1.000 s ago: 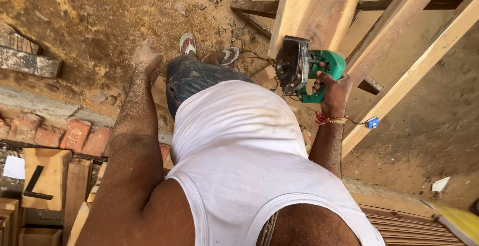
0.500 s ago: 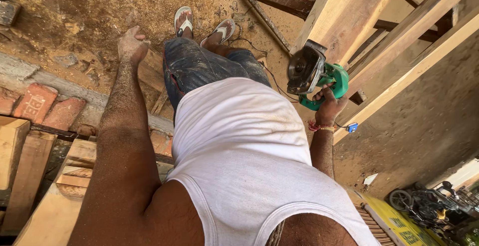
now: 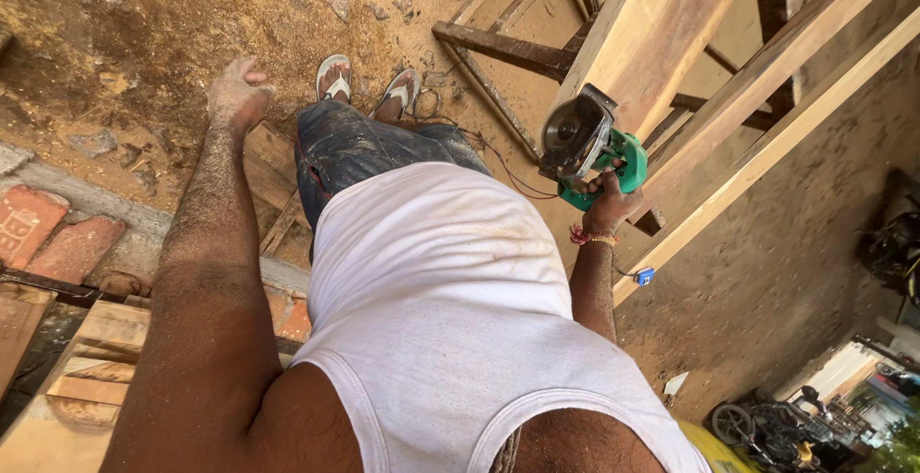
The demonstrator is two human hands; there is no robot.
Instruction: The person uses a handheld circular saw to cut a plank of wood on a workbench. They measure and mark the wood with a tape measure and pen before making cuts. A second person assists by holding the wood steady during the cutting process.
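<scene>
My right hand (image 3: 608, 207) grips the handle of a green circular saw (image 3: 586, 142), whose round metal blade guard faces me. The saw hangs beside a long pale wooden plank (image 3: 661, 23) resting on a timber frame. My left hand (image 3: 238, 94), dusty with sawdust, hangs loosely curled at my side and holds nothing. A thin cord (image 3: 508, 171) trails from the saw toward my legs. I see my white vest, dark jeans and sandalled feet (image 3: 369, 85) below.
Sawdust covers the dirt ground (image 3: 192, 13). Timber beams (image 3: 786, 138) slant along the right. Dark wooden struts (image 3: 498, 46) lie under the plank. Red bricks (image 3: 57, 233) and wood offcuts (image 3: 86, 377) sit at lower left. A motorcycle (image 3: 776, 430) stands at the lower right.
The view has swung and drifted, so the plank, saw and feet sit further right and lower in frame. The saw stays in my right hand. My left hand curled slightly.
</scene>
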